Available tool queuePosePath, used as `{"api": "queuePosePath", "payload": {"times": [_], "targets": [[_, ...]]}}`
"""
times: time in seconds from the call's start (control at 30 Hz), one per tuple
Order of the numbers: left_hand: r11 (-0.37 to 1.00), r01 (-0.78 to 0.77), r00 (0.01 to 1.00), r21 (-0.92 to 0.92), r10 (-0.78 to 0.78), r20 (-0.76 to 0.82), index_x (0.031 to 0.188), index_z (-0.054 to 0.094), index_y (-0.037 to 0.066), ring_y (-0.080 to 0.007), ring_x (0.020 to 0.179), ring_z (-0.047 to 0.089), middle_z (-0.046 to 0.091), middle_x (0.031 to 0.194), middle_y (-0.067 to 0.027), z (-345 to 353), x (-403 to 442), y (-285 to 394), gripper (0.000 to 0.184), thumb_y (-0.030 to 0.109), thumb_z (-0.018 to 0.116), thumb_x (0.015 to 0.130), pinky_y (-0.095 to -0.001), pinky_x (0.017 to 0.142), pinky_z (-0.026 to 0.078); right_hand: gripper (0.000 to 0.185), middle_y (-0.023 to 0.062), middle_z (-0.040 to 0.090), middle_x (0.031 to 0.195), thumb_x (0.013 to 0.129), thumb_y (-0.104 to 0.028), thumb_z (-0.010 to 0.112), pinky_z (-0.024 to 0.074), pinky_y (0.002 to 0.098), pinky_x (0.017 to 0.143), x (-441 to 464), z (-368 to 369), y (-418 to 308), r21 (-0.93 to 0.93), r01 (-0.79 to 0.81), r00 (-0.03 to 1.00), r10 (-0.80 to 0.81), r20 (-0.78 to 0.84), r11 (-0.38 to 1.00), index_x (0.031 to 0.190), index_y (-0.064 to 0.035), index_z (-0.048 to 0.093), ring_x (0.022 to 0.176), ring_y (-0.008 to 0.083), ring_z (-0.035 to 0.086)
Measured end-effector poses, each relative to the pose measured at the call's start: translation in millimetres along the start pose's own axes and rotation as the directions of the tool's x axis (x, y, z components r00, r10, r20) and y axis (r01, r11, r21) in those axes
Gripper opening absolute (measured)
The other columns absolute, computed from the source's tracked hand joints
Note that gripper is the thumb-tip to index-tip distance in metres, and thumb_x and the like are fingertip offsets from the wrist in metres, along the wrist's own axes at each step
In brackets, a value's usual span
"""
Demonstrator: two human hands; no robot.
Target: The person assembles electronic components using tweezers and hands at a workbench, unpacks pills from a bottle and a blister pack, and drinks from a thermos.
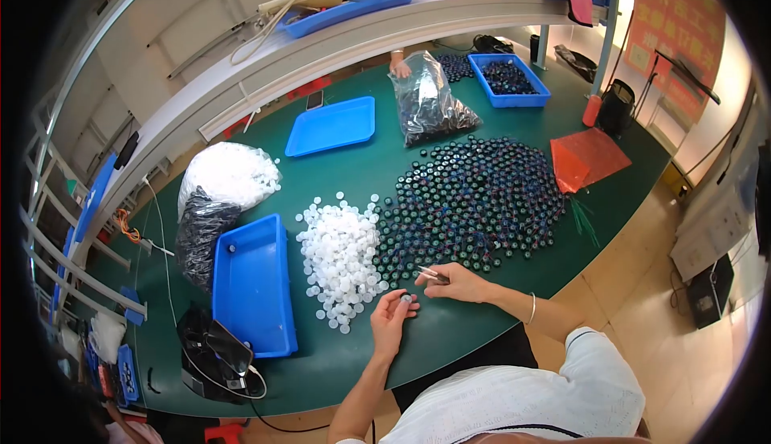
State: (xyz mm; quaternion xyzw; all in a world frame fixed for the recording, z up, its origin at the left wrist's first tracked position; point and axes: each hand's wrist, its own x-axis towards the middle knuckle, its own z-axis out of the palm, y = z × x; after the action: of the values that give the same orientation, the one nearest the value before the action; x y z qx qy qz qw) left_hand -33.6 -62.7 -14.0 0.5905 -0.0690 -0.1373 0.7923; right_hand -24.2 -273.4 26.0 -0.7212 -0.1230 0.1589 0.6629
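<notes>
My left hand (388,325) is closed, pinching a small round whitish cap (405,299) between thumb and fingers. Just to its right, my right hand (464,285) grips a pair of tweezers (432,274), whose tips point left. Beyond both hands spreads a wide heap of small dark round parts (474,199) with thin coloured wires among them. A pile of white translucent round caps (337,255) lies to the left of that heap, close to my left hand. Fine detail of the piece in my left hand is too small to make out.
A deep blue tray (287,299) stands at left, beside a bag of white caps (229,173) and a black bag (201,231). Farther back are a flat blue tray (333,125), a clear bag (426,99) touched by another person's hand (399,65), and a red sheet (589,160).
</notes>
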Motion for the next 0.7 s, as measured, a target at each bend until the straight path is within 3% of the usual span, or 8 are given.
{"api": "queuePosePath", "payload": {"times": [0.07, 0.3, 0.37, 0.4, 0.53, 0.6, 0.7], "targets": [[1.000, -0.012, 1.000, -0.004, 0.012, 0.011, 0.119, 0.053, -0.004, -0.0169, 0.089, 0.065, 0.066, 0.104, -0.0136, 0.0, -0.1, -0.6, 0.026, 0.003, 0.054, 0.094, -0.0256, 0.076, 0.053, 0.030, -0.0028, 0.057, 0.080, 0.087, -0.010, 0.066, 0.0414, 0.0207, 0.068, 1.6, 4.9, 9.0, -0.023, 0.032, 0.999, -0.032, -0.001, 0.999, 0.114, -0.0007, 0.059, 0.074, 0.0033, 0.049], [0.997, -0.061, 0.998, 0.053, 0.059, 0.031, 0.115, 0.055, -0.004, -0.0132, 0.083, 0.064, 0.067, 0.098, -0.0110, -2.9, 2.1, -13.9, 0.023, 0.002, 0.055, 0.093, -0.0251, 0.074, 0.053, 0.031, 0.0003, 0.060, 0.087, 0.086, -0.014, 0.068, 0.0456, 0.0237, 0.071, 2.5, 33.2, 16.6, -0.038, 0.155, 0.983, -0.158, -0.096, 0.987, 0.114, -0.0034, 0.061, 0.077, 0.0076, 0.055], [0.995, -0.050, 0.997, 0.090, 0.044, 0.058, 0.114, 0.056, -0.005, -0.0137, 0.082, 0.064, 0.067, 0.099, -0.0113, -3.3, 1.7, -9.6, 0.022, 0.002, 0.055, 0.093, -0.0251, 0.073, 0.053, 0.026, 0.0063, 0.062, 0.084, 0.083, -0.015, 0.069, 0.0487, 0.0323, 0.069, 1.4, 34.4, 12.3, -0.408, 0.264, 0.931, -0.342, -0.129, 0.874, 0.107, -0.0060, 0.065, 0.074, 0.0209, 0.062], [0.995, -0.046, 0.998, 0.089, 0.041, 0.056, 0.113, 0.056, -0.005, -0.0143, 0.082, 0.065, 0.067, 0.100, -0.0119, -2.0, 1.0, -8.5, 0.021, 0.002, 0.054, 0.093, -0.0249, 0.072, 0.053, 0.024, 0.0090, 0.062, 0.086, 0.079, -0.011, 0.068, 0.0490, 0.0362, 0.069, 1.3, 34.6, 12.2, -0.443, 0.279, 0.918, -0.371, -0.136, 0.852, 0.103, -0.0073, 0.067, 0.075, 0.0281, 0.062], [0.997, -0.021, 0.998, 0.080, 0.016, 0.062, 0.111, 0.057, -0.005, -0.0148, 0.082, 0.065, 0.067, 0.100, -0.0124, 0.2, 0.6, -5.6, 0.019, 0.002, 0.055, 0.093, -0.0248, 0.072, 0.053, 0.019, 0.0086, 0.062, 0.086, 0.077, -0.007, 0.067, 0.0486, 0.0373, 0.066, 3.5, 31.9, 20.3, -0.523, 0.293, 0.912, -0.399, -0.099, 0.800, 0.096, -0.0063, 0.066, 0.075, 0.0283, 0.062], [0.996, -0.011, 0.997, 0.084, 0.005, 0.072, 0.111, 0.057, -0.005, -0.0152, 0.081, 0.066, 0.067, 0.100, -0.0128, -0.8, 1.1, -7.6, 0.019, 0.002, 0.055, 0.093, -0.0248, 0.071, 0.054, 0.019, 0.0089, 0.061, 0.082, 0.075, -0.001, 0.067, 0.0491, 0.0327, 0.063, 3.3, 32.9, 18.5, -0.566, 0.313, 0.889, -0.445, -0.109, 0.763, 0.093, -0.0034, 0.065, 0.072, 0.0261, 0.062], [0.997, -0.012, 0.998, 0.078, 0.007, 0.068, 0.111, 0.057, -0.005, -0.0153, 0.080, 0.066, 0.067, 0.098, -0.0130, -0.1, 2.1, -7.6, 0.020, 0.002, 0.057, 0.092, -0.0252, 0.071, 0.054, 0.012, 0.0088, 0.060, 0.080, 0.078, -0.002, 0.067, 0.0483, 0.0318, 0.061, 2.6, 34.5, 14.0, -0.574, 0.333, 0.863, -0.487, -0.134, 0.748, 0.089, -0.0021, 0.063, 0.070, 0.0240, 0.061]]}}
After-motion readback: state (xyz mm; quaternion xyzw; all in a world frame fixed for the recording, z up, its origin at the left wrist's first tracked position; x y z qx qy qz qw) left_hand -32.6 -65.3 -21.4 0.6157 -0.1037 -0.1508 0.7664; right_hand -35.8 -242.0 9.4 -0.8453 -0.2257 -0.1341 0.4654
